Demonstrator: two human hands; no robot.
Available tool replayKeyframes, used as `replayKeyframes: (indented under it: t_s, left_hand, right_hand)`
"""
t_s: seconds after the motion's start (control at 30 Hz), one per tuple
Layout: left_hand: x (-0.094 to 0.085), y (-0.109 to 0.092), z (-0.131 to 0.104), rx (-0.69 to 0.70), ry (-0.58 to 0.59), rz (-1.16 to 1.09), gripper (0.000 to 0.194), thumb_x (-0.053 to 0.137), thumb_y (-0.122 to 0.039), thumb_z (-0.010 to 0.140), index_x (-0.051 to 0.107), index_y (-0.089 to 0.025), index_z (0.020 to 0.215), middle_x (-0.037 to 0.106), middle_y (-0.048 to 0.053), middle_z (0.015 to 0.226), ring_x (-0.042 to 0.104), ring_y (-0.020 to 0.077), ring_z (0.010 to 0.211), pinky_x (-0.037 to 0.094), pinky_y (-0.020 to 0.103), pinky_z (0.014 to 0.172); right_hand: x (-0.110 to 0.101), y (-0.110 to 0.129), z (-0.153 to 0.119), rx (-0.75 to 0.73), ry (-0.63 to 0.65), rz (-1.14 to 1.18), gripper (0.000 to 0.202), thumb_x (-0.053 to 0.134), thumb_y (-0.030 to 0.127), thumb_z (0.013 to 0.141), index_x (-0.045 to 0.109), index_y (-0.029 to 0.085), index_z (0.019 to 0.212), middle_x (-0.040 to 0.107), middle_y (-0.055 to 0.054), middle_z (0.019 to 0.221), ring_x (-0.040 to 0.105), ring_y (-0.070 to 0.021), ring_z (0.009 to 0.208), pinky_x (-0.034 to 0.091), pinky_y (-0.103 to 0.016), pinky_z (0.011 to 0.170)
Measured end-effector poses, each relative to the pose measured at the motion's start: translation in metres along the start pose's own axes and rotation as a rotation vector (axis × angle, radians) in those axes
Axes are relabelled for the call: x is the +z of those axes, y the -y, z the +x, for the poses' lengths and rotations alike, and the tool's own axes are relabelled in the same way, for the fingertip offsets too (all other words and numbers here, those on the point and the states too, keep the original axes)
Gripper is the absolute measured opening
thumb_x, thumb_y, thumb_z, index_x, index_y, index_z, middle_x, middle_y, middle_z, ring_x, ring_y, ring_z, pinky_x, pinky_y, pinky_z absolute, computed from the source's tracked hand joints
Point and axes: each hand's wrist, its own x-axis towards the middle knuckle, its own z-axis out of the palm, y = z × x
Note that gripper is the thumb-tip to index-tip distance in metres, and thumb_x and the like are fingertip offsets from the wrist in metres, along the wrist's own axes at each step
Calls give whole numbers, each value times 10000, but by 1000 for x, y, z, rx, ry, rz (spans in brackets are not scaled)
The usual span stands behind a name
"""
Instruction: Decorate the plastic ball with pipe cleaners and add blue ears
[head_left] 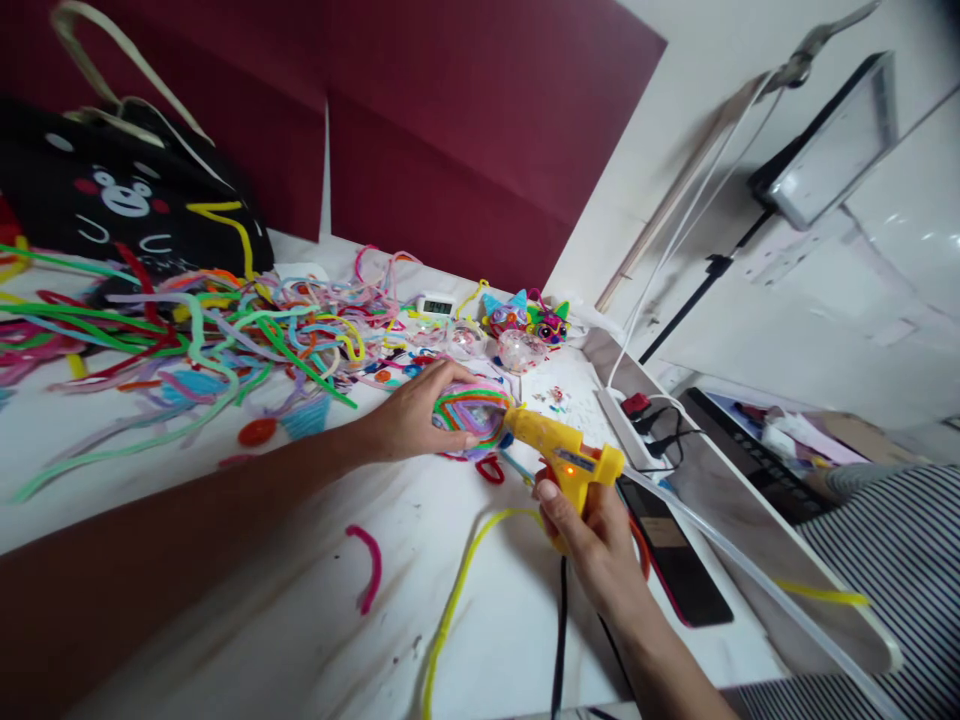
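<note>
Ball (470, 412) looks mostly covered, remainder unclear; left hand (414, 415) grips it, right hand (592, 530) clasps glue gun (559, 443) alongside.

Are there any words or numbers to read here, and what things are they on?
None I can read for sure.
Small white clock: digits, too small and blurred to quote.
Yellow glue gun: a label on its side, too small to read.
Phone: a faint patch on its screen, nothing readable.
Black bag: a printed face, no words I can make out.
</note>
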Motion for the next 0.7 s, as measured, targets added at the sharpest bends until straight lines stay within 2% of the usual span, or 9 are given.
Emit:
replayKeyframes:
  t_s: [0.1, 0.23, 0.53, 0.7]
  left_hand:
    - [-1, 2, 1, -10, -3, -24, 554, 720, -332, 686, 471, -180, 1158, 564, 89, 1199, 550, 275, 1154, 449, 380, 977]
    - [0, 2, 0, 4, 7, -16, 567, 720, -336, 683, 477, -187, 1173, 551, 96, 1227, 502, 298, 1220, 423, 406, 1010]
    - [2, 0, -1, 27, 5, 12, 564, 724, -327, 694, 475, -193, 1182, 547, 100, 1246, 484, 294, 1240, 405, 423, 1033]
    - [2, 0, -1, 40, -4, 31, 558, 723, -319, 703, 467, -197, 1183, 549, 91, 1240, 490, 286, 1238, 419, 404, 1022]
  right_hand:
    - [-4, 0, -2, 78, -7, 9, 229, 614, 396, 866, 533, 230, 1002, 528, 31, 725, 443, -92, 566, 364, -218, 491]
    - [-6, -2, -3, 99, -27, 8, 237, 604, 411, 871, 526, 242, 1018, 518, 37, 725, 434, -87, 547, 356, -223, 485]
    - [-4, -5, -2, 59, -20, -78, 263, 599, 397, 869, 555, 227, 1065, 600, -28, 865, 505, -125, 639, 365, -256, 517]
    - [-3, -7, -1, 51, -5, -75, 301, 609, 397, 858, 573, 215, 1094, 613, -41, 830, 540, -155, 672, 405, -266, 532]
